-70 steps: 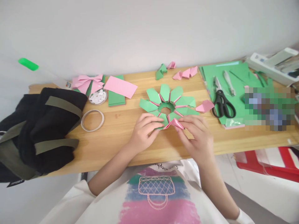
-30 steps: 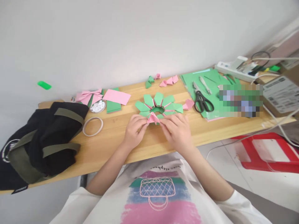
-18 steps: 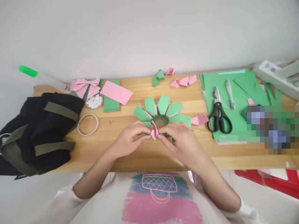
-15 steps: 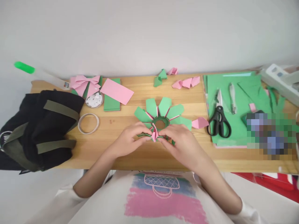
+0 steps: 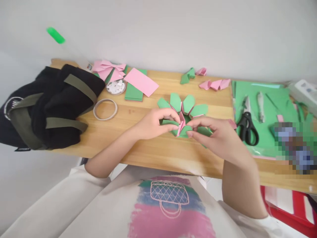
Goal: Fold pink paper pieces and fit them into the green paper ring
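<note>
A ring of folded green paper petals with pink folds, a paper flower [image 5: 189, 103], rests on the wooden table. Its near side is between my hands. My left hand [image 5: 160, 123] pinches the near-left part, thumb and fingers at a pink fold [image 5: 182, 124]. On the near-right side, my right hand [image 5: 215, 135] has thumb and index finger closed on a green petal beside that fold. Behind my right hand, a pink folded piece [image 5: 232, 124] shows only partly.
Scissors [image 5: 247, 127] and a cutter [image 5: 261, 107] lie on green paper [image 5: 269, 135] at right. Folded pieces [image 5: 215, 85] lie behind the flower. At left are a tape roll [image 5: 105, 109], a pink sheet [image 5: 141, 81] and a black bag [image 5: 32, 112].
The camera view has turned, shifting the scene. My right hand's fingers have moved from the pink fold to the green petal beside it. My left hand still pinches at the fold.
</note>
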Demonstrator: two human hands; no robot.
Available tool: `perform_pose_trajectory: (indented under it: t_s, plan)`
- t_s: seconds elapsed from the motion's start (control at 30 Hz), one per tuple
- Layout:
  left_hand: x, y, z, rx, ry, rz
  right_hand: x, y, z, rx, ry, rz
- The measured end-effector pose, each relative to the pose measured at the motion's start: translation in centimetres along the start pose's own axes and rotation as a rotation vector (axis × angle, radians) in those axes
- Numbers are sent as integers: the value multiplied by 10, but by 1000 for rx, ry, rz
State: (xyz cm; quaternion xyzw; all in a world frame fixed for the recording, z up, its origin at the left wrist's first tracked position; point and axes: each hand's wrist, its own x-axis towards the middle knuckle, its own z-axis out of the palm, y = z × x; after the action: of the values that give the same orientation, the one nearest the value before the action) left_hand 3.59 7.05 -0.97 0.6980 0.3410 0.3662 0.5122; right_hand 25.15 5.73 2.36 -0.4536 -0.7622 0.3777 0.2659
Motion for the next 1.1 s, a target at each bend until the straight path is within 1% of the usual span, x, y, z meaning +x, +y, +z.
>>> perform_pose_trajectory:
  t_s: [0.13,0.23,0.33,0.47,0.53,0.67,0.9,1.0,1.1]
  plan:
    - [-5,-9,2,-25,10,15,0,-5,6,48,-43,56]
    - [-6,-18,4,-3,47,25,3,0,8,68,-60,49]
    - [-6,-25,5,88,85,73,6,10,13,72,-37,17]
    - [-6,-33,2,273,151,133,4,24,20,63,15,-20]
    - [-5,-37,1,323,163,170,2,28,23,57,28,-53]
    - [-4,-39,1,307,116,242,-1,32,25,39,35,-125]
    - [-8,-29,3,362,32,203,-4,30,22,-1,6,-221]
    - [-10,-25,4,385,26,195,-5,29,20,-1,-2,-254]
    - [-10,-25,4,390,30,188,-5,29,19,13,-3,-257]
